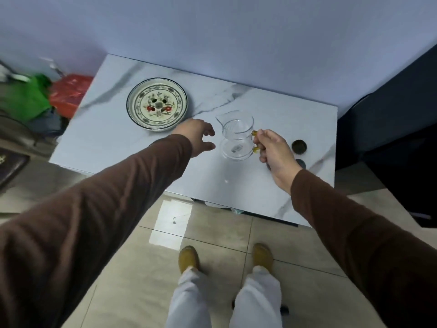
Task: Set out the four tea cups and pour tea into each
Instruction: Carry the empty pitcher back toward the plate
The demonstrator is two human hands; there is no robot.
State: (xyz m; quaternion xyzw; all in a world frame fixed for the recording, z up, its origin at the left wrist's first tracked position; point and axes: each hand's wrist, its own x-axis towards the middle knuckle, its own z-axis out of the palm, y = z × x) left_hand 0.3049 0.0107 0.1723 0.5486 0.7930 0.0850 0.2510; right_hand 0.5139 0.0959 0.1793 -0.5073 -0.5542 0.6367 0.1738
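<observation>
A clear glass pitcher [237,138] with an amber handle stands near the middle of the marble table [118,147]. My right hand [273,150] is closed around that handle. My left hand [199,136] hovers just left of the pitcher, fingers apart, holding nothing. One small dark tea cup [299,147] sits to the right of my right hand. A second dark cup [300,162] peeks out from behind the same hand, mostly hidden. A round patterned tea tray [157,104] with drain holes lies at the table's back left.
A pale wall runs behind the table. A dark cabinet [390,119] stands on the right. Green and red bags [47,95] lie on the floor at the left. My feet stand on beige tiles [212,228] before the table's front edge.
</observation>
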